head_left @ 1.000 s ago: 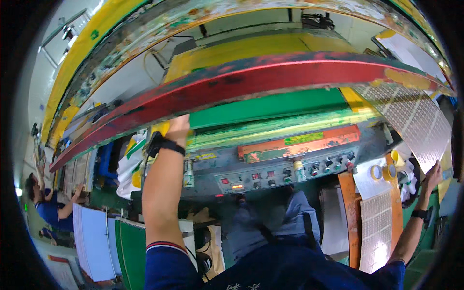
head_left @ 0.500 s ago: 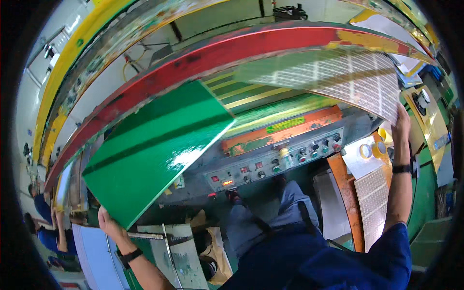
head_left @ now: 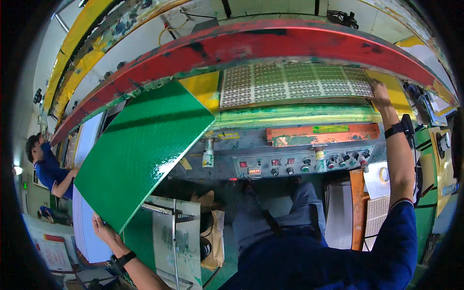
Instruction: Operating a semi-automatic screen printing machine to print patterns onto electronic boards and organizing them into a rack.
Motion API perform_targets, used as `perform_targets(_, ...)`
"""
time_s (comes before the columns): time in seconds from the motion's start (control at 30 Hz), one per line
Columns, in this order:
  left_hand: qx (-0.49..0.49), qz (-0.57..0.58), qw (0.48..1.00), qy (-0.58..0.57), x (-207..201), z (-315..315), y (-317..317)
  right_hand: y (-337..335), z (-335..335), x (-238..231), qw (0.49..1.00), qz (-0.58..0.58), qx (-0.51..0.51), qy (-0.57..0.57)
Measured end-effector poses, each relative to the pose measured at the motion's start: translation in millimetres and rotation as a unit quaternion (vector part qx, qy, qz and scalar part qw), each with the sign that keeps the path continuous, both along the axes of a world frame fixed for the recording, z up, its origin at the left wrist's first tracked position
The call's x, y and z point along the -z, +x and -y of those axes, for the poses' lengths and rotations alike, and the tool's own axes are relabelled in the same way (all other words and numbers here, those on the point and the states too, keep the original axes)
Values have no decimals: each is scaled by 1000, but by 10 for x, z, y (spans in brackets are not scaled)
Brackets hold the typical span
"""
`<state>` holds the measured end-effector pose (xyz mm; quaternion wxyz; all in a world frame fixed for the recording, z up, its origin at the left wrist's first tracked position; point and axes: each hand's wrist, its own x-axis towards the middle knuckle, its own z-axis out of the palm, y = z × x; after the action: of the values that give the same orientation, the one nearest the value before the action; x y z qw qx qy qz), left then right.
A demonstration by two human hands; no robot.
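A glossy green panel [head_left: 145, 145] hangs tilted at the left, its far corner close under a red frame bar [head_left: 232, 47]. Gripping its near lower edge is my left hand [head_left: 106, 231], with some of the fingers hidden by the panel. A panel with rows of small brown-and-white patterns [head_left: 299, 83] lies across the yellow machine bed [head_left: 200, 92], beneath the red bar. My right hand [head_left: 381, 93] is closed on that panel's right end, arm stretched forward.
A control panel [head_left: 302, 164] with knobs and a lit display faces me below an orange strip [head_left: 324, 134]. A metal rack [head_left: 175, 241] stands near left. Right of my legs, another patterned panel [head_left: 377, 215] and a tape roll [head_left: 384, 174] lie on a wooden surface. A co-worker [head_left: 50, 166] is far left.
The patterned panel has moved from tilted in the air down to level on the machine bed, my right hand going with it. The green panel stays in my left hand. My view has shifted leftward.
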<state>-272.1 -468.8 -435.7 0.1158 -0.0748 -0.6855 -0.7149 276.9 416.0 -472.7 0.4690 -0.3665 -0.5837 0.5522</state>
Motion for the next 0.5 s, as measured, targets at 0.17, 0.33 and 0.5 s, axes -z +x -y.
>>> perform_targets(0.17,6,-16,1000,-15,22,-67,27,43,57,-46,996,45,-15,-78)
perform_targets(0.33,-11,-19,1000,-21,60,-183,17,44,-36,-2,996,51,1,-76)
perform_targets(0.5,-15,-5,1000,-9,13,-169,53,-12,114,10,983,139,93,78)
